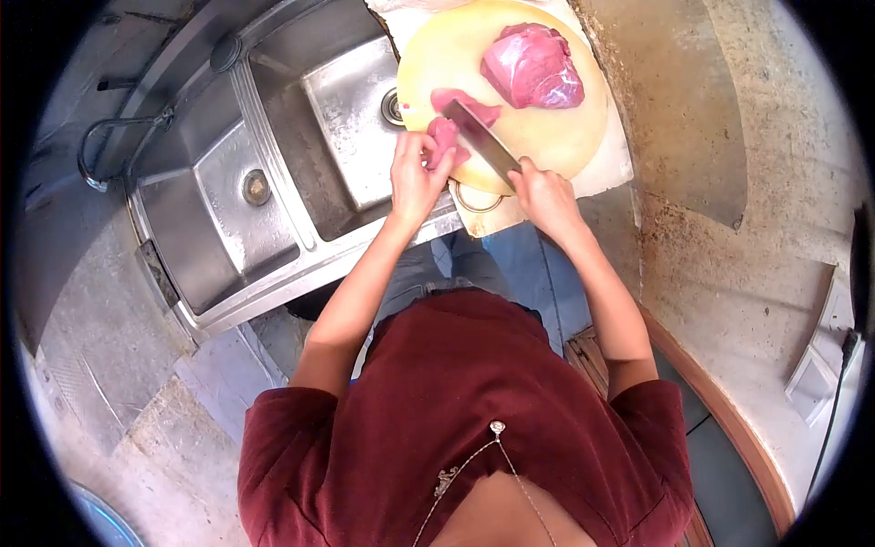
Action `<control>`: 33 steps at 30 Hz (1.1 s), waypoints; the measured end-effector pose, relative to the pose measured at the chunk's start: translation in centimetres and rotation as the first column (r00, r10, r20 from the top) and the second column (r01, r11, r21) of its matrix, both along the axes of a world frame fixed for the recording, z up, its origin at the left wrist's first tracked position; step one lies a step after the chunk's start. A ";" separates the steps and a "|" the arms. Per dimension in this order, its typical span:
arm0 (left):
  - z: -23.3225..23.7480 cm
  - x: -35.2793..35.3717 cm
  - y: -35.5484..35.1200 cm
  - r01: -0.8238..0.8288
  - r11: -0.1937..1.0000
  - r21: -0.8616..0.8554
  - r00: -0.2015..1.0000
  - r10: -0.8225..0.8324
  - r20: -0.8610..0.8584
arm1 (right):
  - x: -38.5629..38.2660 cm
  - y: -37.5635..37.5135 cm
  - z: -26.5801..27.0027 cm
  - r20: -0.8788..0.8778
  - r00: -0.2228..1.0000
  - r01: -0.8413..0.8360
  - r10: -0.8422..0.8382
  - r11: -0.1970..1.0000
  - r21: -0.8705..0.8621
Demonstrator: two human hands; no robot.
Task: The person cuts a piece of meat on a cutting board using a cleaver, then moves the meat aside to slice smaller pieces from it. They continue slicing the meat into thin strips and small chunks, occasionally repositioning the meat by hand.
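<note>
A round yellow cutting board lies under both hands. My right hand is wrapped round the handle of a kitchen knife, whose broad blade points up and left across the board. My left hand pinches a small piece of raw meat at the board's left edge, just left of the blade. Another slice of meat lies on the board by the blade's tip, partly behind it. At the board's upper right sits a large chunk of raw meat, touched by neither hand.
Left of the board is a double steel sink with a curved tap at its far left. The board rests on a pale slab with a metal ring at its front. A stained wall rises on the right.
</note>
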State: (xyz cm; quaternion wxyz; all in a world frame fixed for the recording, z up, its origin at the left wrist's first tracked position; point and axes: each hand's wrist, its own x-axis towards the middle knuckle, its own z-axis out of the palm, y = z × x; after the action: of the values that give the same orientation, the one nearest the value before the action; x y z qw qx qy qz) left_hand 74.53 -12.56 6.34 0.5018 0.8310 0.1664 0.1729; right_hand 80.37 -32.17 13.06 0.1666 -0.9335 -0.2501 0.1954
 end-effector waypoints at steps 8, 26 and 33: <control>3.3 0.7 1.0 0.059 0.957 -0.284 0.899 -0.175 -0.402 | 1.1 -2.3 0.2 0.155 0.972 0.177 -0.177 0.984 0.013; 5.0 5.0 -0.6 -0.066 0.158 -0.985 0.984 -0.156 -0.091 | -2.0 -4.8 0.9 0.039 0.946 0.314 -0.323 0.937 0.156; 1.1 2.7 -0.9 -0.218 0.495 -0.841 0.961 -0.040 -0.273 | -2.7 -4.8 1.9 0.062 0.910 0.390 -0.410 0.897 0.207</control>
State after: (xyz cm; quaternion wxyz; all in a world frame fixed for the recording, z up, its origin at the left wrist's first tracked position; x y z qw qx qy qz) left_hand 77.26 -13.44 7.44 0.8140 0.4730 0.3367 -0.0164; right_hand 77.69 -36.93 15.00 0.2783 -0.9536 -0.0788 0.0834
